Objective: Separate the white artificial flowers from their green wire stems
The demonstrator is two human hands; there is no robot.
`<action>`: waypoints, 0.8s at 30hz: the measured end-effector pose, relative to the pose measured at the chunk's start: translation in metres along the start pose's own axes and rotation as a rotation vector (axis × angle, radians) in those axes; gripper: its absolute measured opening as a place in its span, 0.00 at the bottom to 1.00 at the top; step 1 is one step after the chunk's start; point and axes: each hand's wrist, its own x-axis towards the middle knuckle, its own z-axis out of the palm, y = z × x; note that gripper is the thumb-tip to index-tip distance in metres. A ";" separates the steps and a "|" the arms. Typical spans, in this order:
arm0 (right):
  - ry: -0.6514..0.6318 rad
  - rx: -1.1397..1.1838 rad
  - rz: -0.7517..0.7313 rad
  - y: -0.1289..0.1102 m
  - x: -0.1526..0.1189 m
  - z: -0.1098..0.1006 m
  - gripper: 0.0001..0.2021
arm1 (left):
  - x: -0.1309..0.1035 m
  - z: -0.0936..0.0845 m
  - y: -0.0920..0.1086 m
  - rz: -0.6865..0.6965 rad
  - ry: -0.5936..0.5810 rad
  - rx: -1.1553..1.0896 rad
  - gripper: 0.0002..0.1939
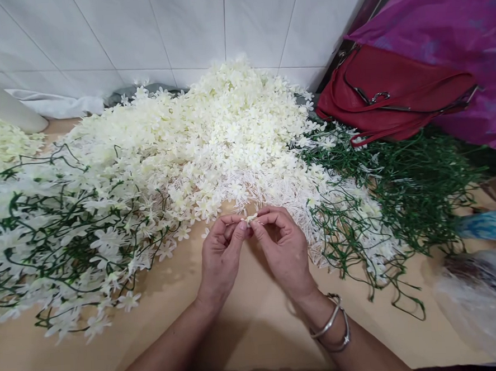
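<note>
Between my fingertips, at the near edge of a big heap, is a small cream artificial flower (pixel 250 219). My left hand (pixel 222 251) pinches it from the left with thumb and forefinger. From the other side my right hand (pixel 283 247), with silver bangles on its wrist, pinches it too. Much of the flower is hidden by the fingers. Just beyond lies the heap of loose white and cream artificial flowers (pixel 228 131) with thin pale stalks.
Green plastic stems (pixel 416 181) tangle at the right; white flowers on green stems (pixel 78 229) pile up at the left. A red handbag (pixel 393 90) and a purple bag (pixel 443 22) sit at the back right. Clear plastic (pixel 482 300) lies on the tan table (pixel 257 330).
</note>
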 end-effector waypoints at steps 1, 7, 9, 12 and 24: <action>0.000 0.009 0.008 0.001 0.000 0.000 0.03 | 0.000 0.000 0.000 -0.009 0.001 -0.003 0.16; 0.000 0.049 0.037 0.004 0.000 -0.001 0.03 | 0.002 -0.002 -0.003 -0.008 0.020 0.003 0.16; -0.008 0.048 0.041 0.005 0.000 -0.001 0.03 | 0.003 -0.002 -0.004 0.003 0.018 0.001 0.15; -0.014 0.047 0.039 0.005 0.001 -0.001 0.03 | 0.003 -0.001 -0.003 0.016 0.011 0.006 0.15; -0.021 0.080 0.077 0.002 0.001 -0.002 0.03 | 0.000 -0.005 -0.012 0.196 -0.001 0.132 0.08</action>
